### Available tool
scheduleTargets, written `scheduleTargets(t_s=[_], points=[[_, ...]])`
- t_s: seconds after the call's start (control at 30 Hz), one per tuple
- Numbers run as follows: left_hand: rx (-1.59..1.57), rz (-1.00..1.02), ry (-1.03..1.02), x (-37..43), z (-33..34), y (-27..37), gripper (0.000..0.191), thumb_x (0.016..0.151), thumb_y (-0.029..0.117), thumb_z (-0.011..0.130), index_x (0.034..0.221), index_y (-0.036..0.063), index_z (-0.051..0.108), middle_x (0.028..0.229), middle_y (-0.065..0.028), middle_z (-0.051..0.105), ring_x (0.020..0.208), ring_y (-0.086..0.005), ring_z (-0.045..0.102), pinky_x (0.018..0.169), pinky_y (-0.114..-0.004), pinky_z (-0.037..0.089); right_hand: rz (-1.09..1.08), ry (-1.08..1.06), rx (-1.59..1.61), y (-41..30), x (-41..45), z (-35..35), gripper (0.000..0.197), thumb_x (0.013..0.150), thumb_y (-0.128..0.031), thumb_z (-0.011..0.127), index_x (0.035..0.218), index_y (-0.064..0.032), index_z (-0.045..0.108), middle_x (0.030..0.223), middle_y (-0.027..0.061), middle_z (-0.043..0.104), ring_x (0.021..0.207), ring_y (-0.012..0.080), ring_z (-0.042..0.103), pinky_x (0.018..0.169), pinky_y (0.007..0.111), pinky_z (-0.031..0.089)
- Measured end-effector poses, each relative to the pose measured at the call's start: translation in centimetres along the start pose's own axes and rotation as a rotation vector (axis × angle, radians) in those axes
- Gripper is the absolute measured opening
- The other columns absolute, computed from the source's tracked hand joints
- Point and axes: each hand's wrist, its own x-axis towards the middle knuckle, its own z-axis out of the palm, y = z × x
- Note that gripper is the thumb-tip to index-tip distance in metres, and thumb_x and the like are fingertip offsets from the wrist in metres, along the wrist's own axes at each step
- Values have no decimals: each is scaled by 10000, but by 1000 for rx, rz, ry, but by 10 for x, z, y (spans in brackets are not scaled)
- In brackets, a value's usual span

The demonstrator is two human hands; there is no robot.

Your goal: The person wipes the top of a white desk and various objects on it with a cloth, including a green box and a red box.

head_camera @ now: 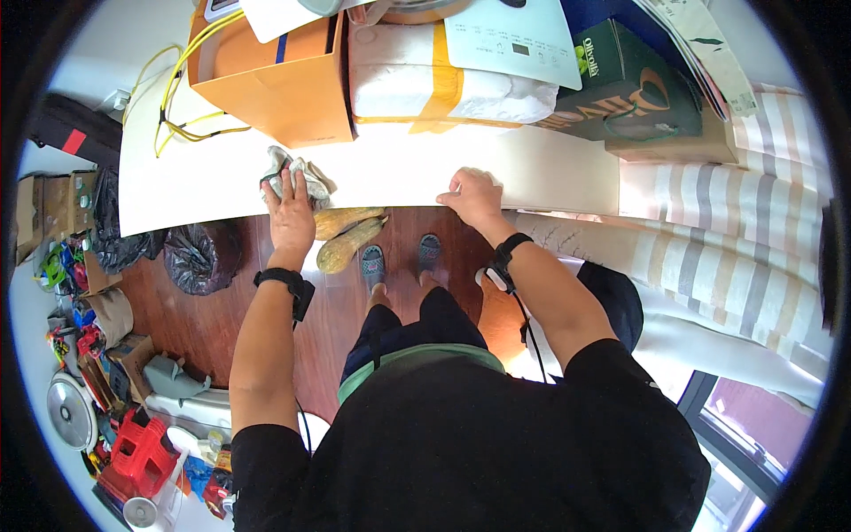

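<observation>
My left hand (291, 216) lies with its fingers stretched over a crumpled grey and white cloth (312, 181) on the white tabletop (399, 166), near the front edge. The palm faces down; whether the fingers grip the cloth is hard to tell. Farther right, my right hand (475, 196) rests at the same edge with its fingers curled. No object shows in it, though its palm is hidden. Both wrists wear black straps with small devices and cables.
Along the back stand an orange box (279, 100), a taped white foam package (399, 86) and a dark green bag (631, 100). Yellow cables (163, 113) lie at the left. Squashes (349, 246) and a black plastic bag (203, 256) are on the floor. A striped curtain (725, 199) hangs at the right.
</observation>
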Motion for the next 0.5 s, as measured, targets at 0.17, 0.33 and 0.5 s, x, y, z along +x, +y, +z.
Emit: scheduleTargets(t_s=[0.17, 0.33, 0.5], points=[[-21, -67, 15, -2, 5, 12, 664, 921, 155, 569, 1530, 92, 312, 1594, -152, 275, 1433, -538, 172, 1182, -555, 219, 46, -141, 39, 3, 11, -4, 280, 769, -344, 787, 859, -123, 641, 894, 82, 693, 936, 292, 632, 863, 456, 427], [-28, -106, 1, -11, 4, 52, 678, 907, 135, 553, 1532, 75, 300, 1603, -158, 254, 1427, -556, 162, 1184, -567, 203, -4, -174, 74, 23, 14, -10, 272, 804, -308, 762, 911, -86, 646, 908, 114, 696, 877, 320, 656, 800, 431, 487], [-38, -33, 70, -12, 2, 123, 662, 896, 113, 538, 1522, 71, 326, 1592, -176, 277, 1426, -549, 186, 1173, -575, 214, -14, -65, 809, 111, 35, 1, 329, 855, -299, 749, 1039, -39, 668, 906, 75, 700, 783, 192, 645, 709, 327, 502]])
